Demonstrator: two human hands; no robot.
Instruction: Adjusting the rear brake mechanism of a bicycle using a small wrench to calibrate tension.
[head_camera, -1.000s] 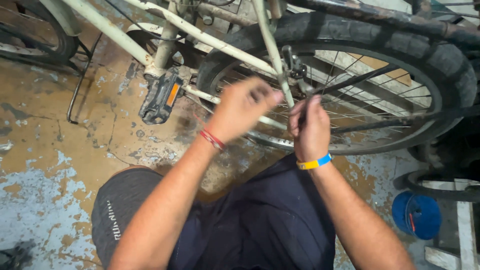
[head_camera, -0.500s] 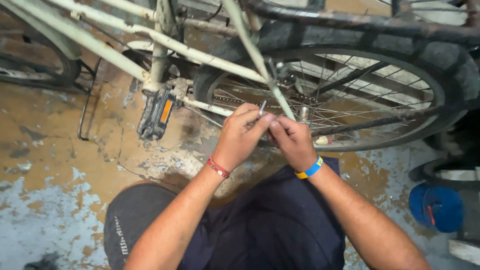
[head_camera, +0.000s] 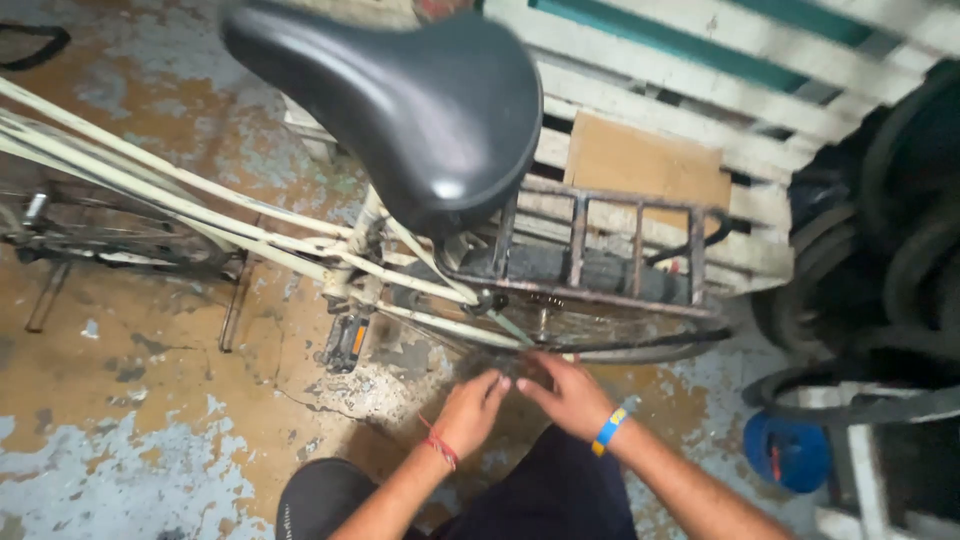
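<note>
A cream bicycle (head_camera: 300, 240) stands lengthwise across the stained concrete floor (head_camera: 120, 420), black saddle (head_camera: 400, 100) pointing left, rusty rear rack (head_camera: 600, 250) right, while the left hand (head_camera: 470, 410) and right hand (head_camera: 565, 395), fingers nearly touching, perhaps pinch something small below the rear wheel (head_camera: 620, 350), by stacked tyres (head_camera: 880, 300).

the floor (head_camera: 150, 440) is rough concrete, brown and rusty with pale grey-blue patches where the surface is worn. on it stands a cream bicycle (head_camera: 200, 215) on its stand. a blue round container (head_camera: 787, 452) sits on the floor at the right, near some loose black tyres (head_camera: 880, 300).
</note>
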